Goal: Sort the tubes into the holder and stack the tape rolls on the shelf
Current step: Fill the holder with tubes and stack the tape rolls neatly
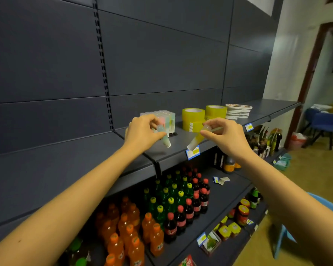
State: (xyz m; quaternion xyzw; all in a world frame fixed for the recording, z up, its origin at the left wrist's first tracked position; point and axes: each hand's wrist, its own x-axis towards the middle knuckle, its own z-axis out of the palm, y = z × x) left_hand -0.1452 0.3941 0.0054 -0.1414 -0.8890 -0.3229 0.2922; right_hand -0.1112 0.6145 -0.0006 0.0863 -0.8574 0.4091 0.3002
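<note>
My left hand (142,134) pinches a pale green tube (164,138) that tilts down over the dark shelf (161,152), just in front of the clear tube holder (161,120) filled with several pastel tubes. My right hand (224,134) pinches a yellow tube (195,142) near its top, its lower end pointing down-left at the shelf's front edge. Behind my right hand stand yellow tape rolls (193,117), stacked two high, with another yellow roll (215,111) beside them. Two piles of flat white tape rolls (236,112) sit further right.
Below the shelf, a lower shelf holds several orange, green and dark soda bottles (169,204). Jars and packets (240,214) fill the bottom shelf. Price tags (192,152) hang on the shelf edge. Blue chairs (323,123) stand by the doorway at right.
</note>
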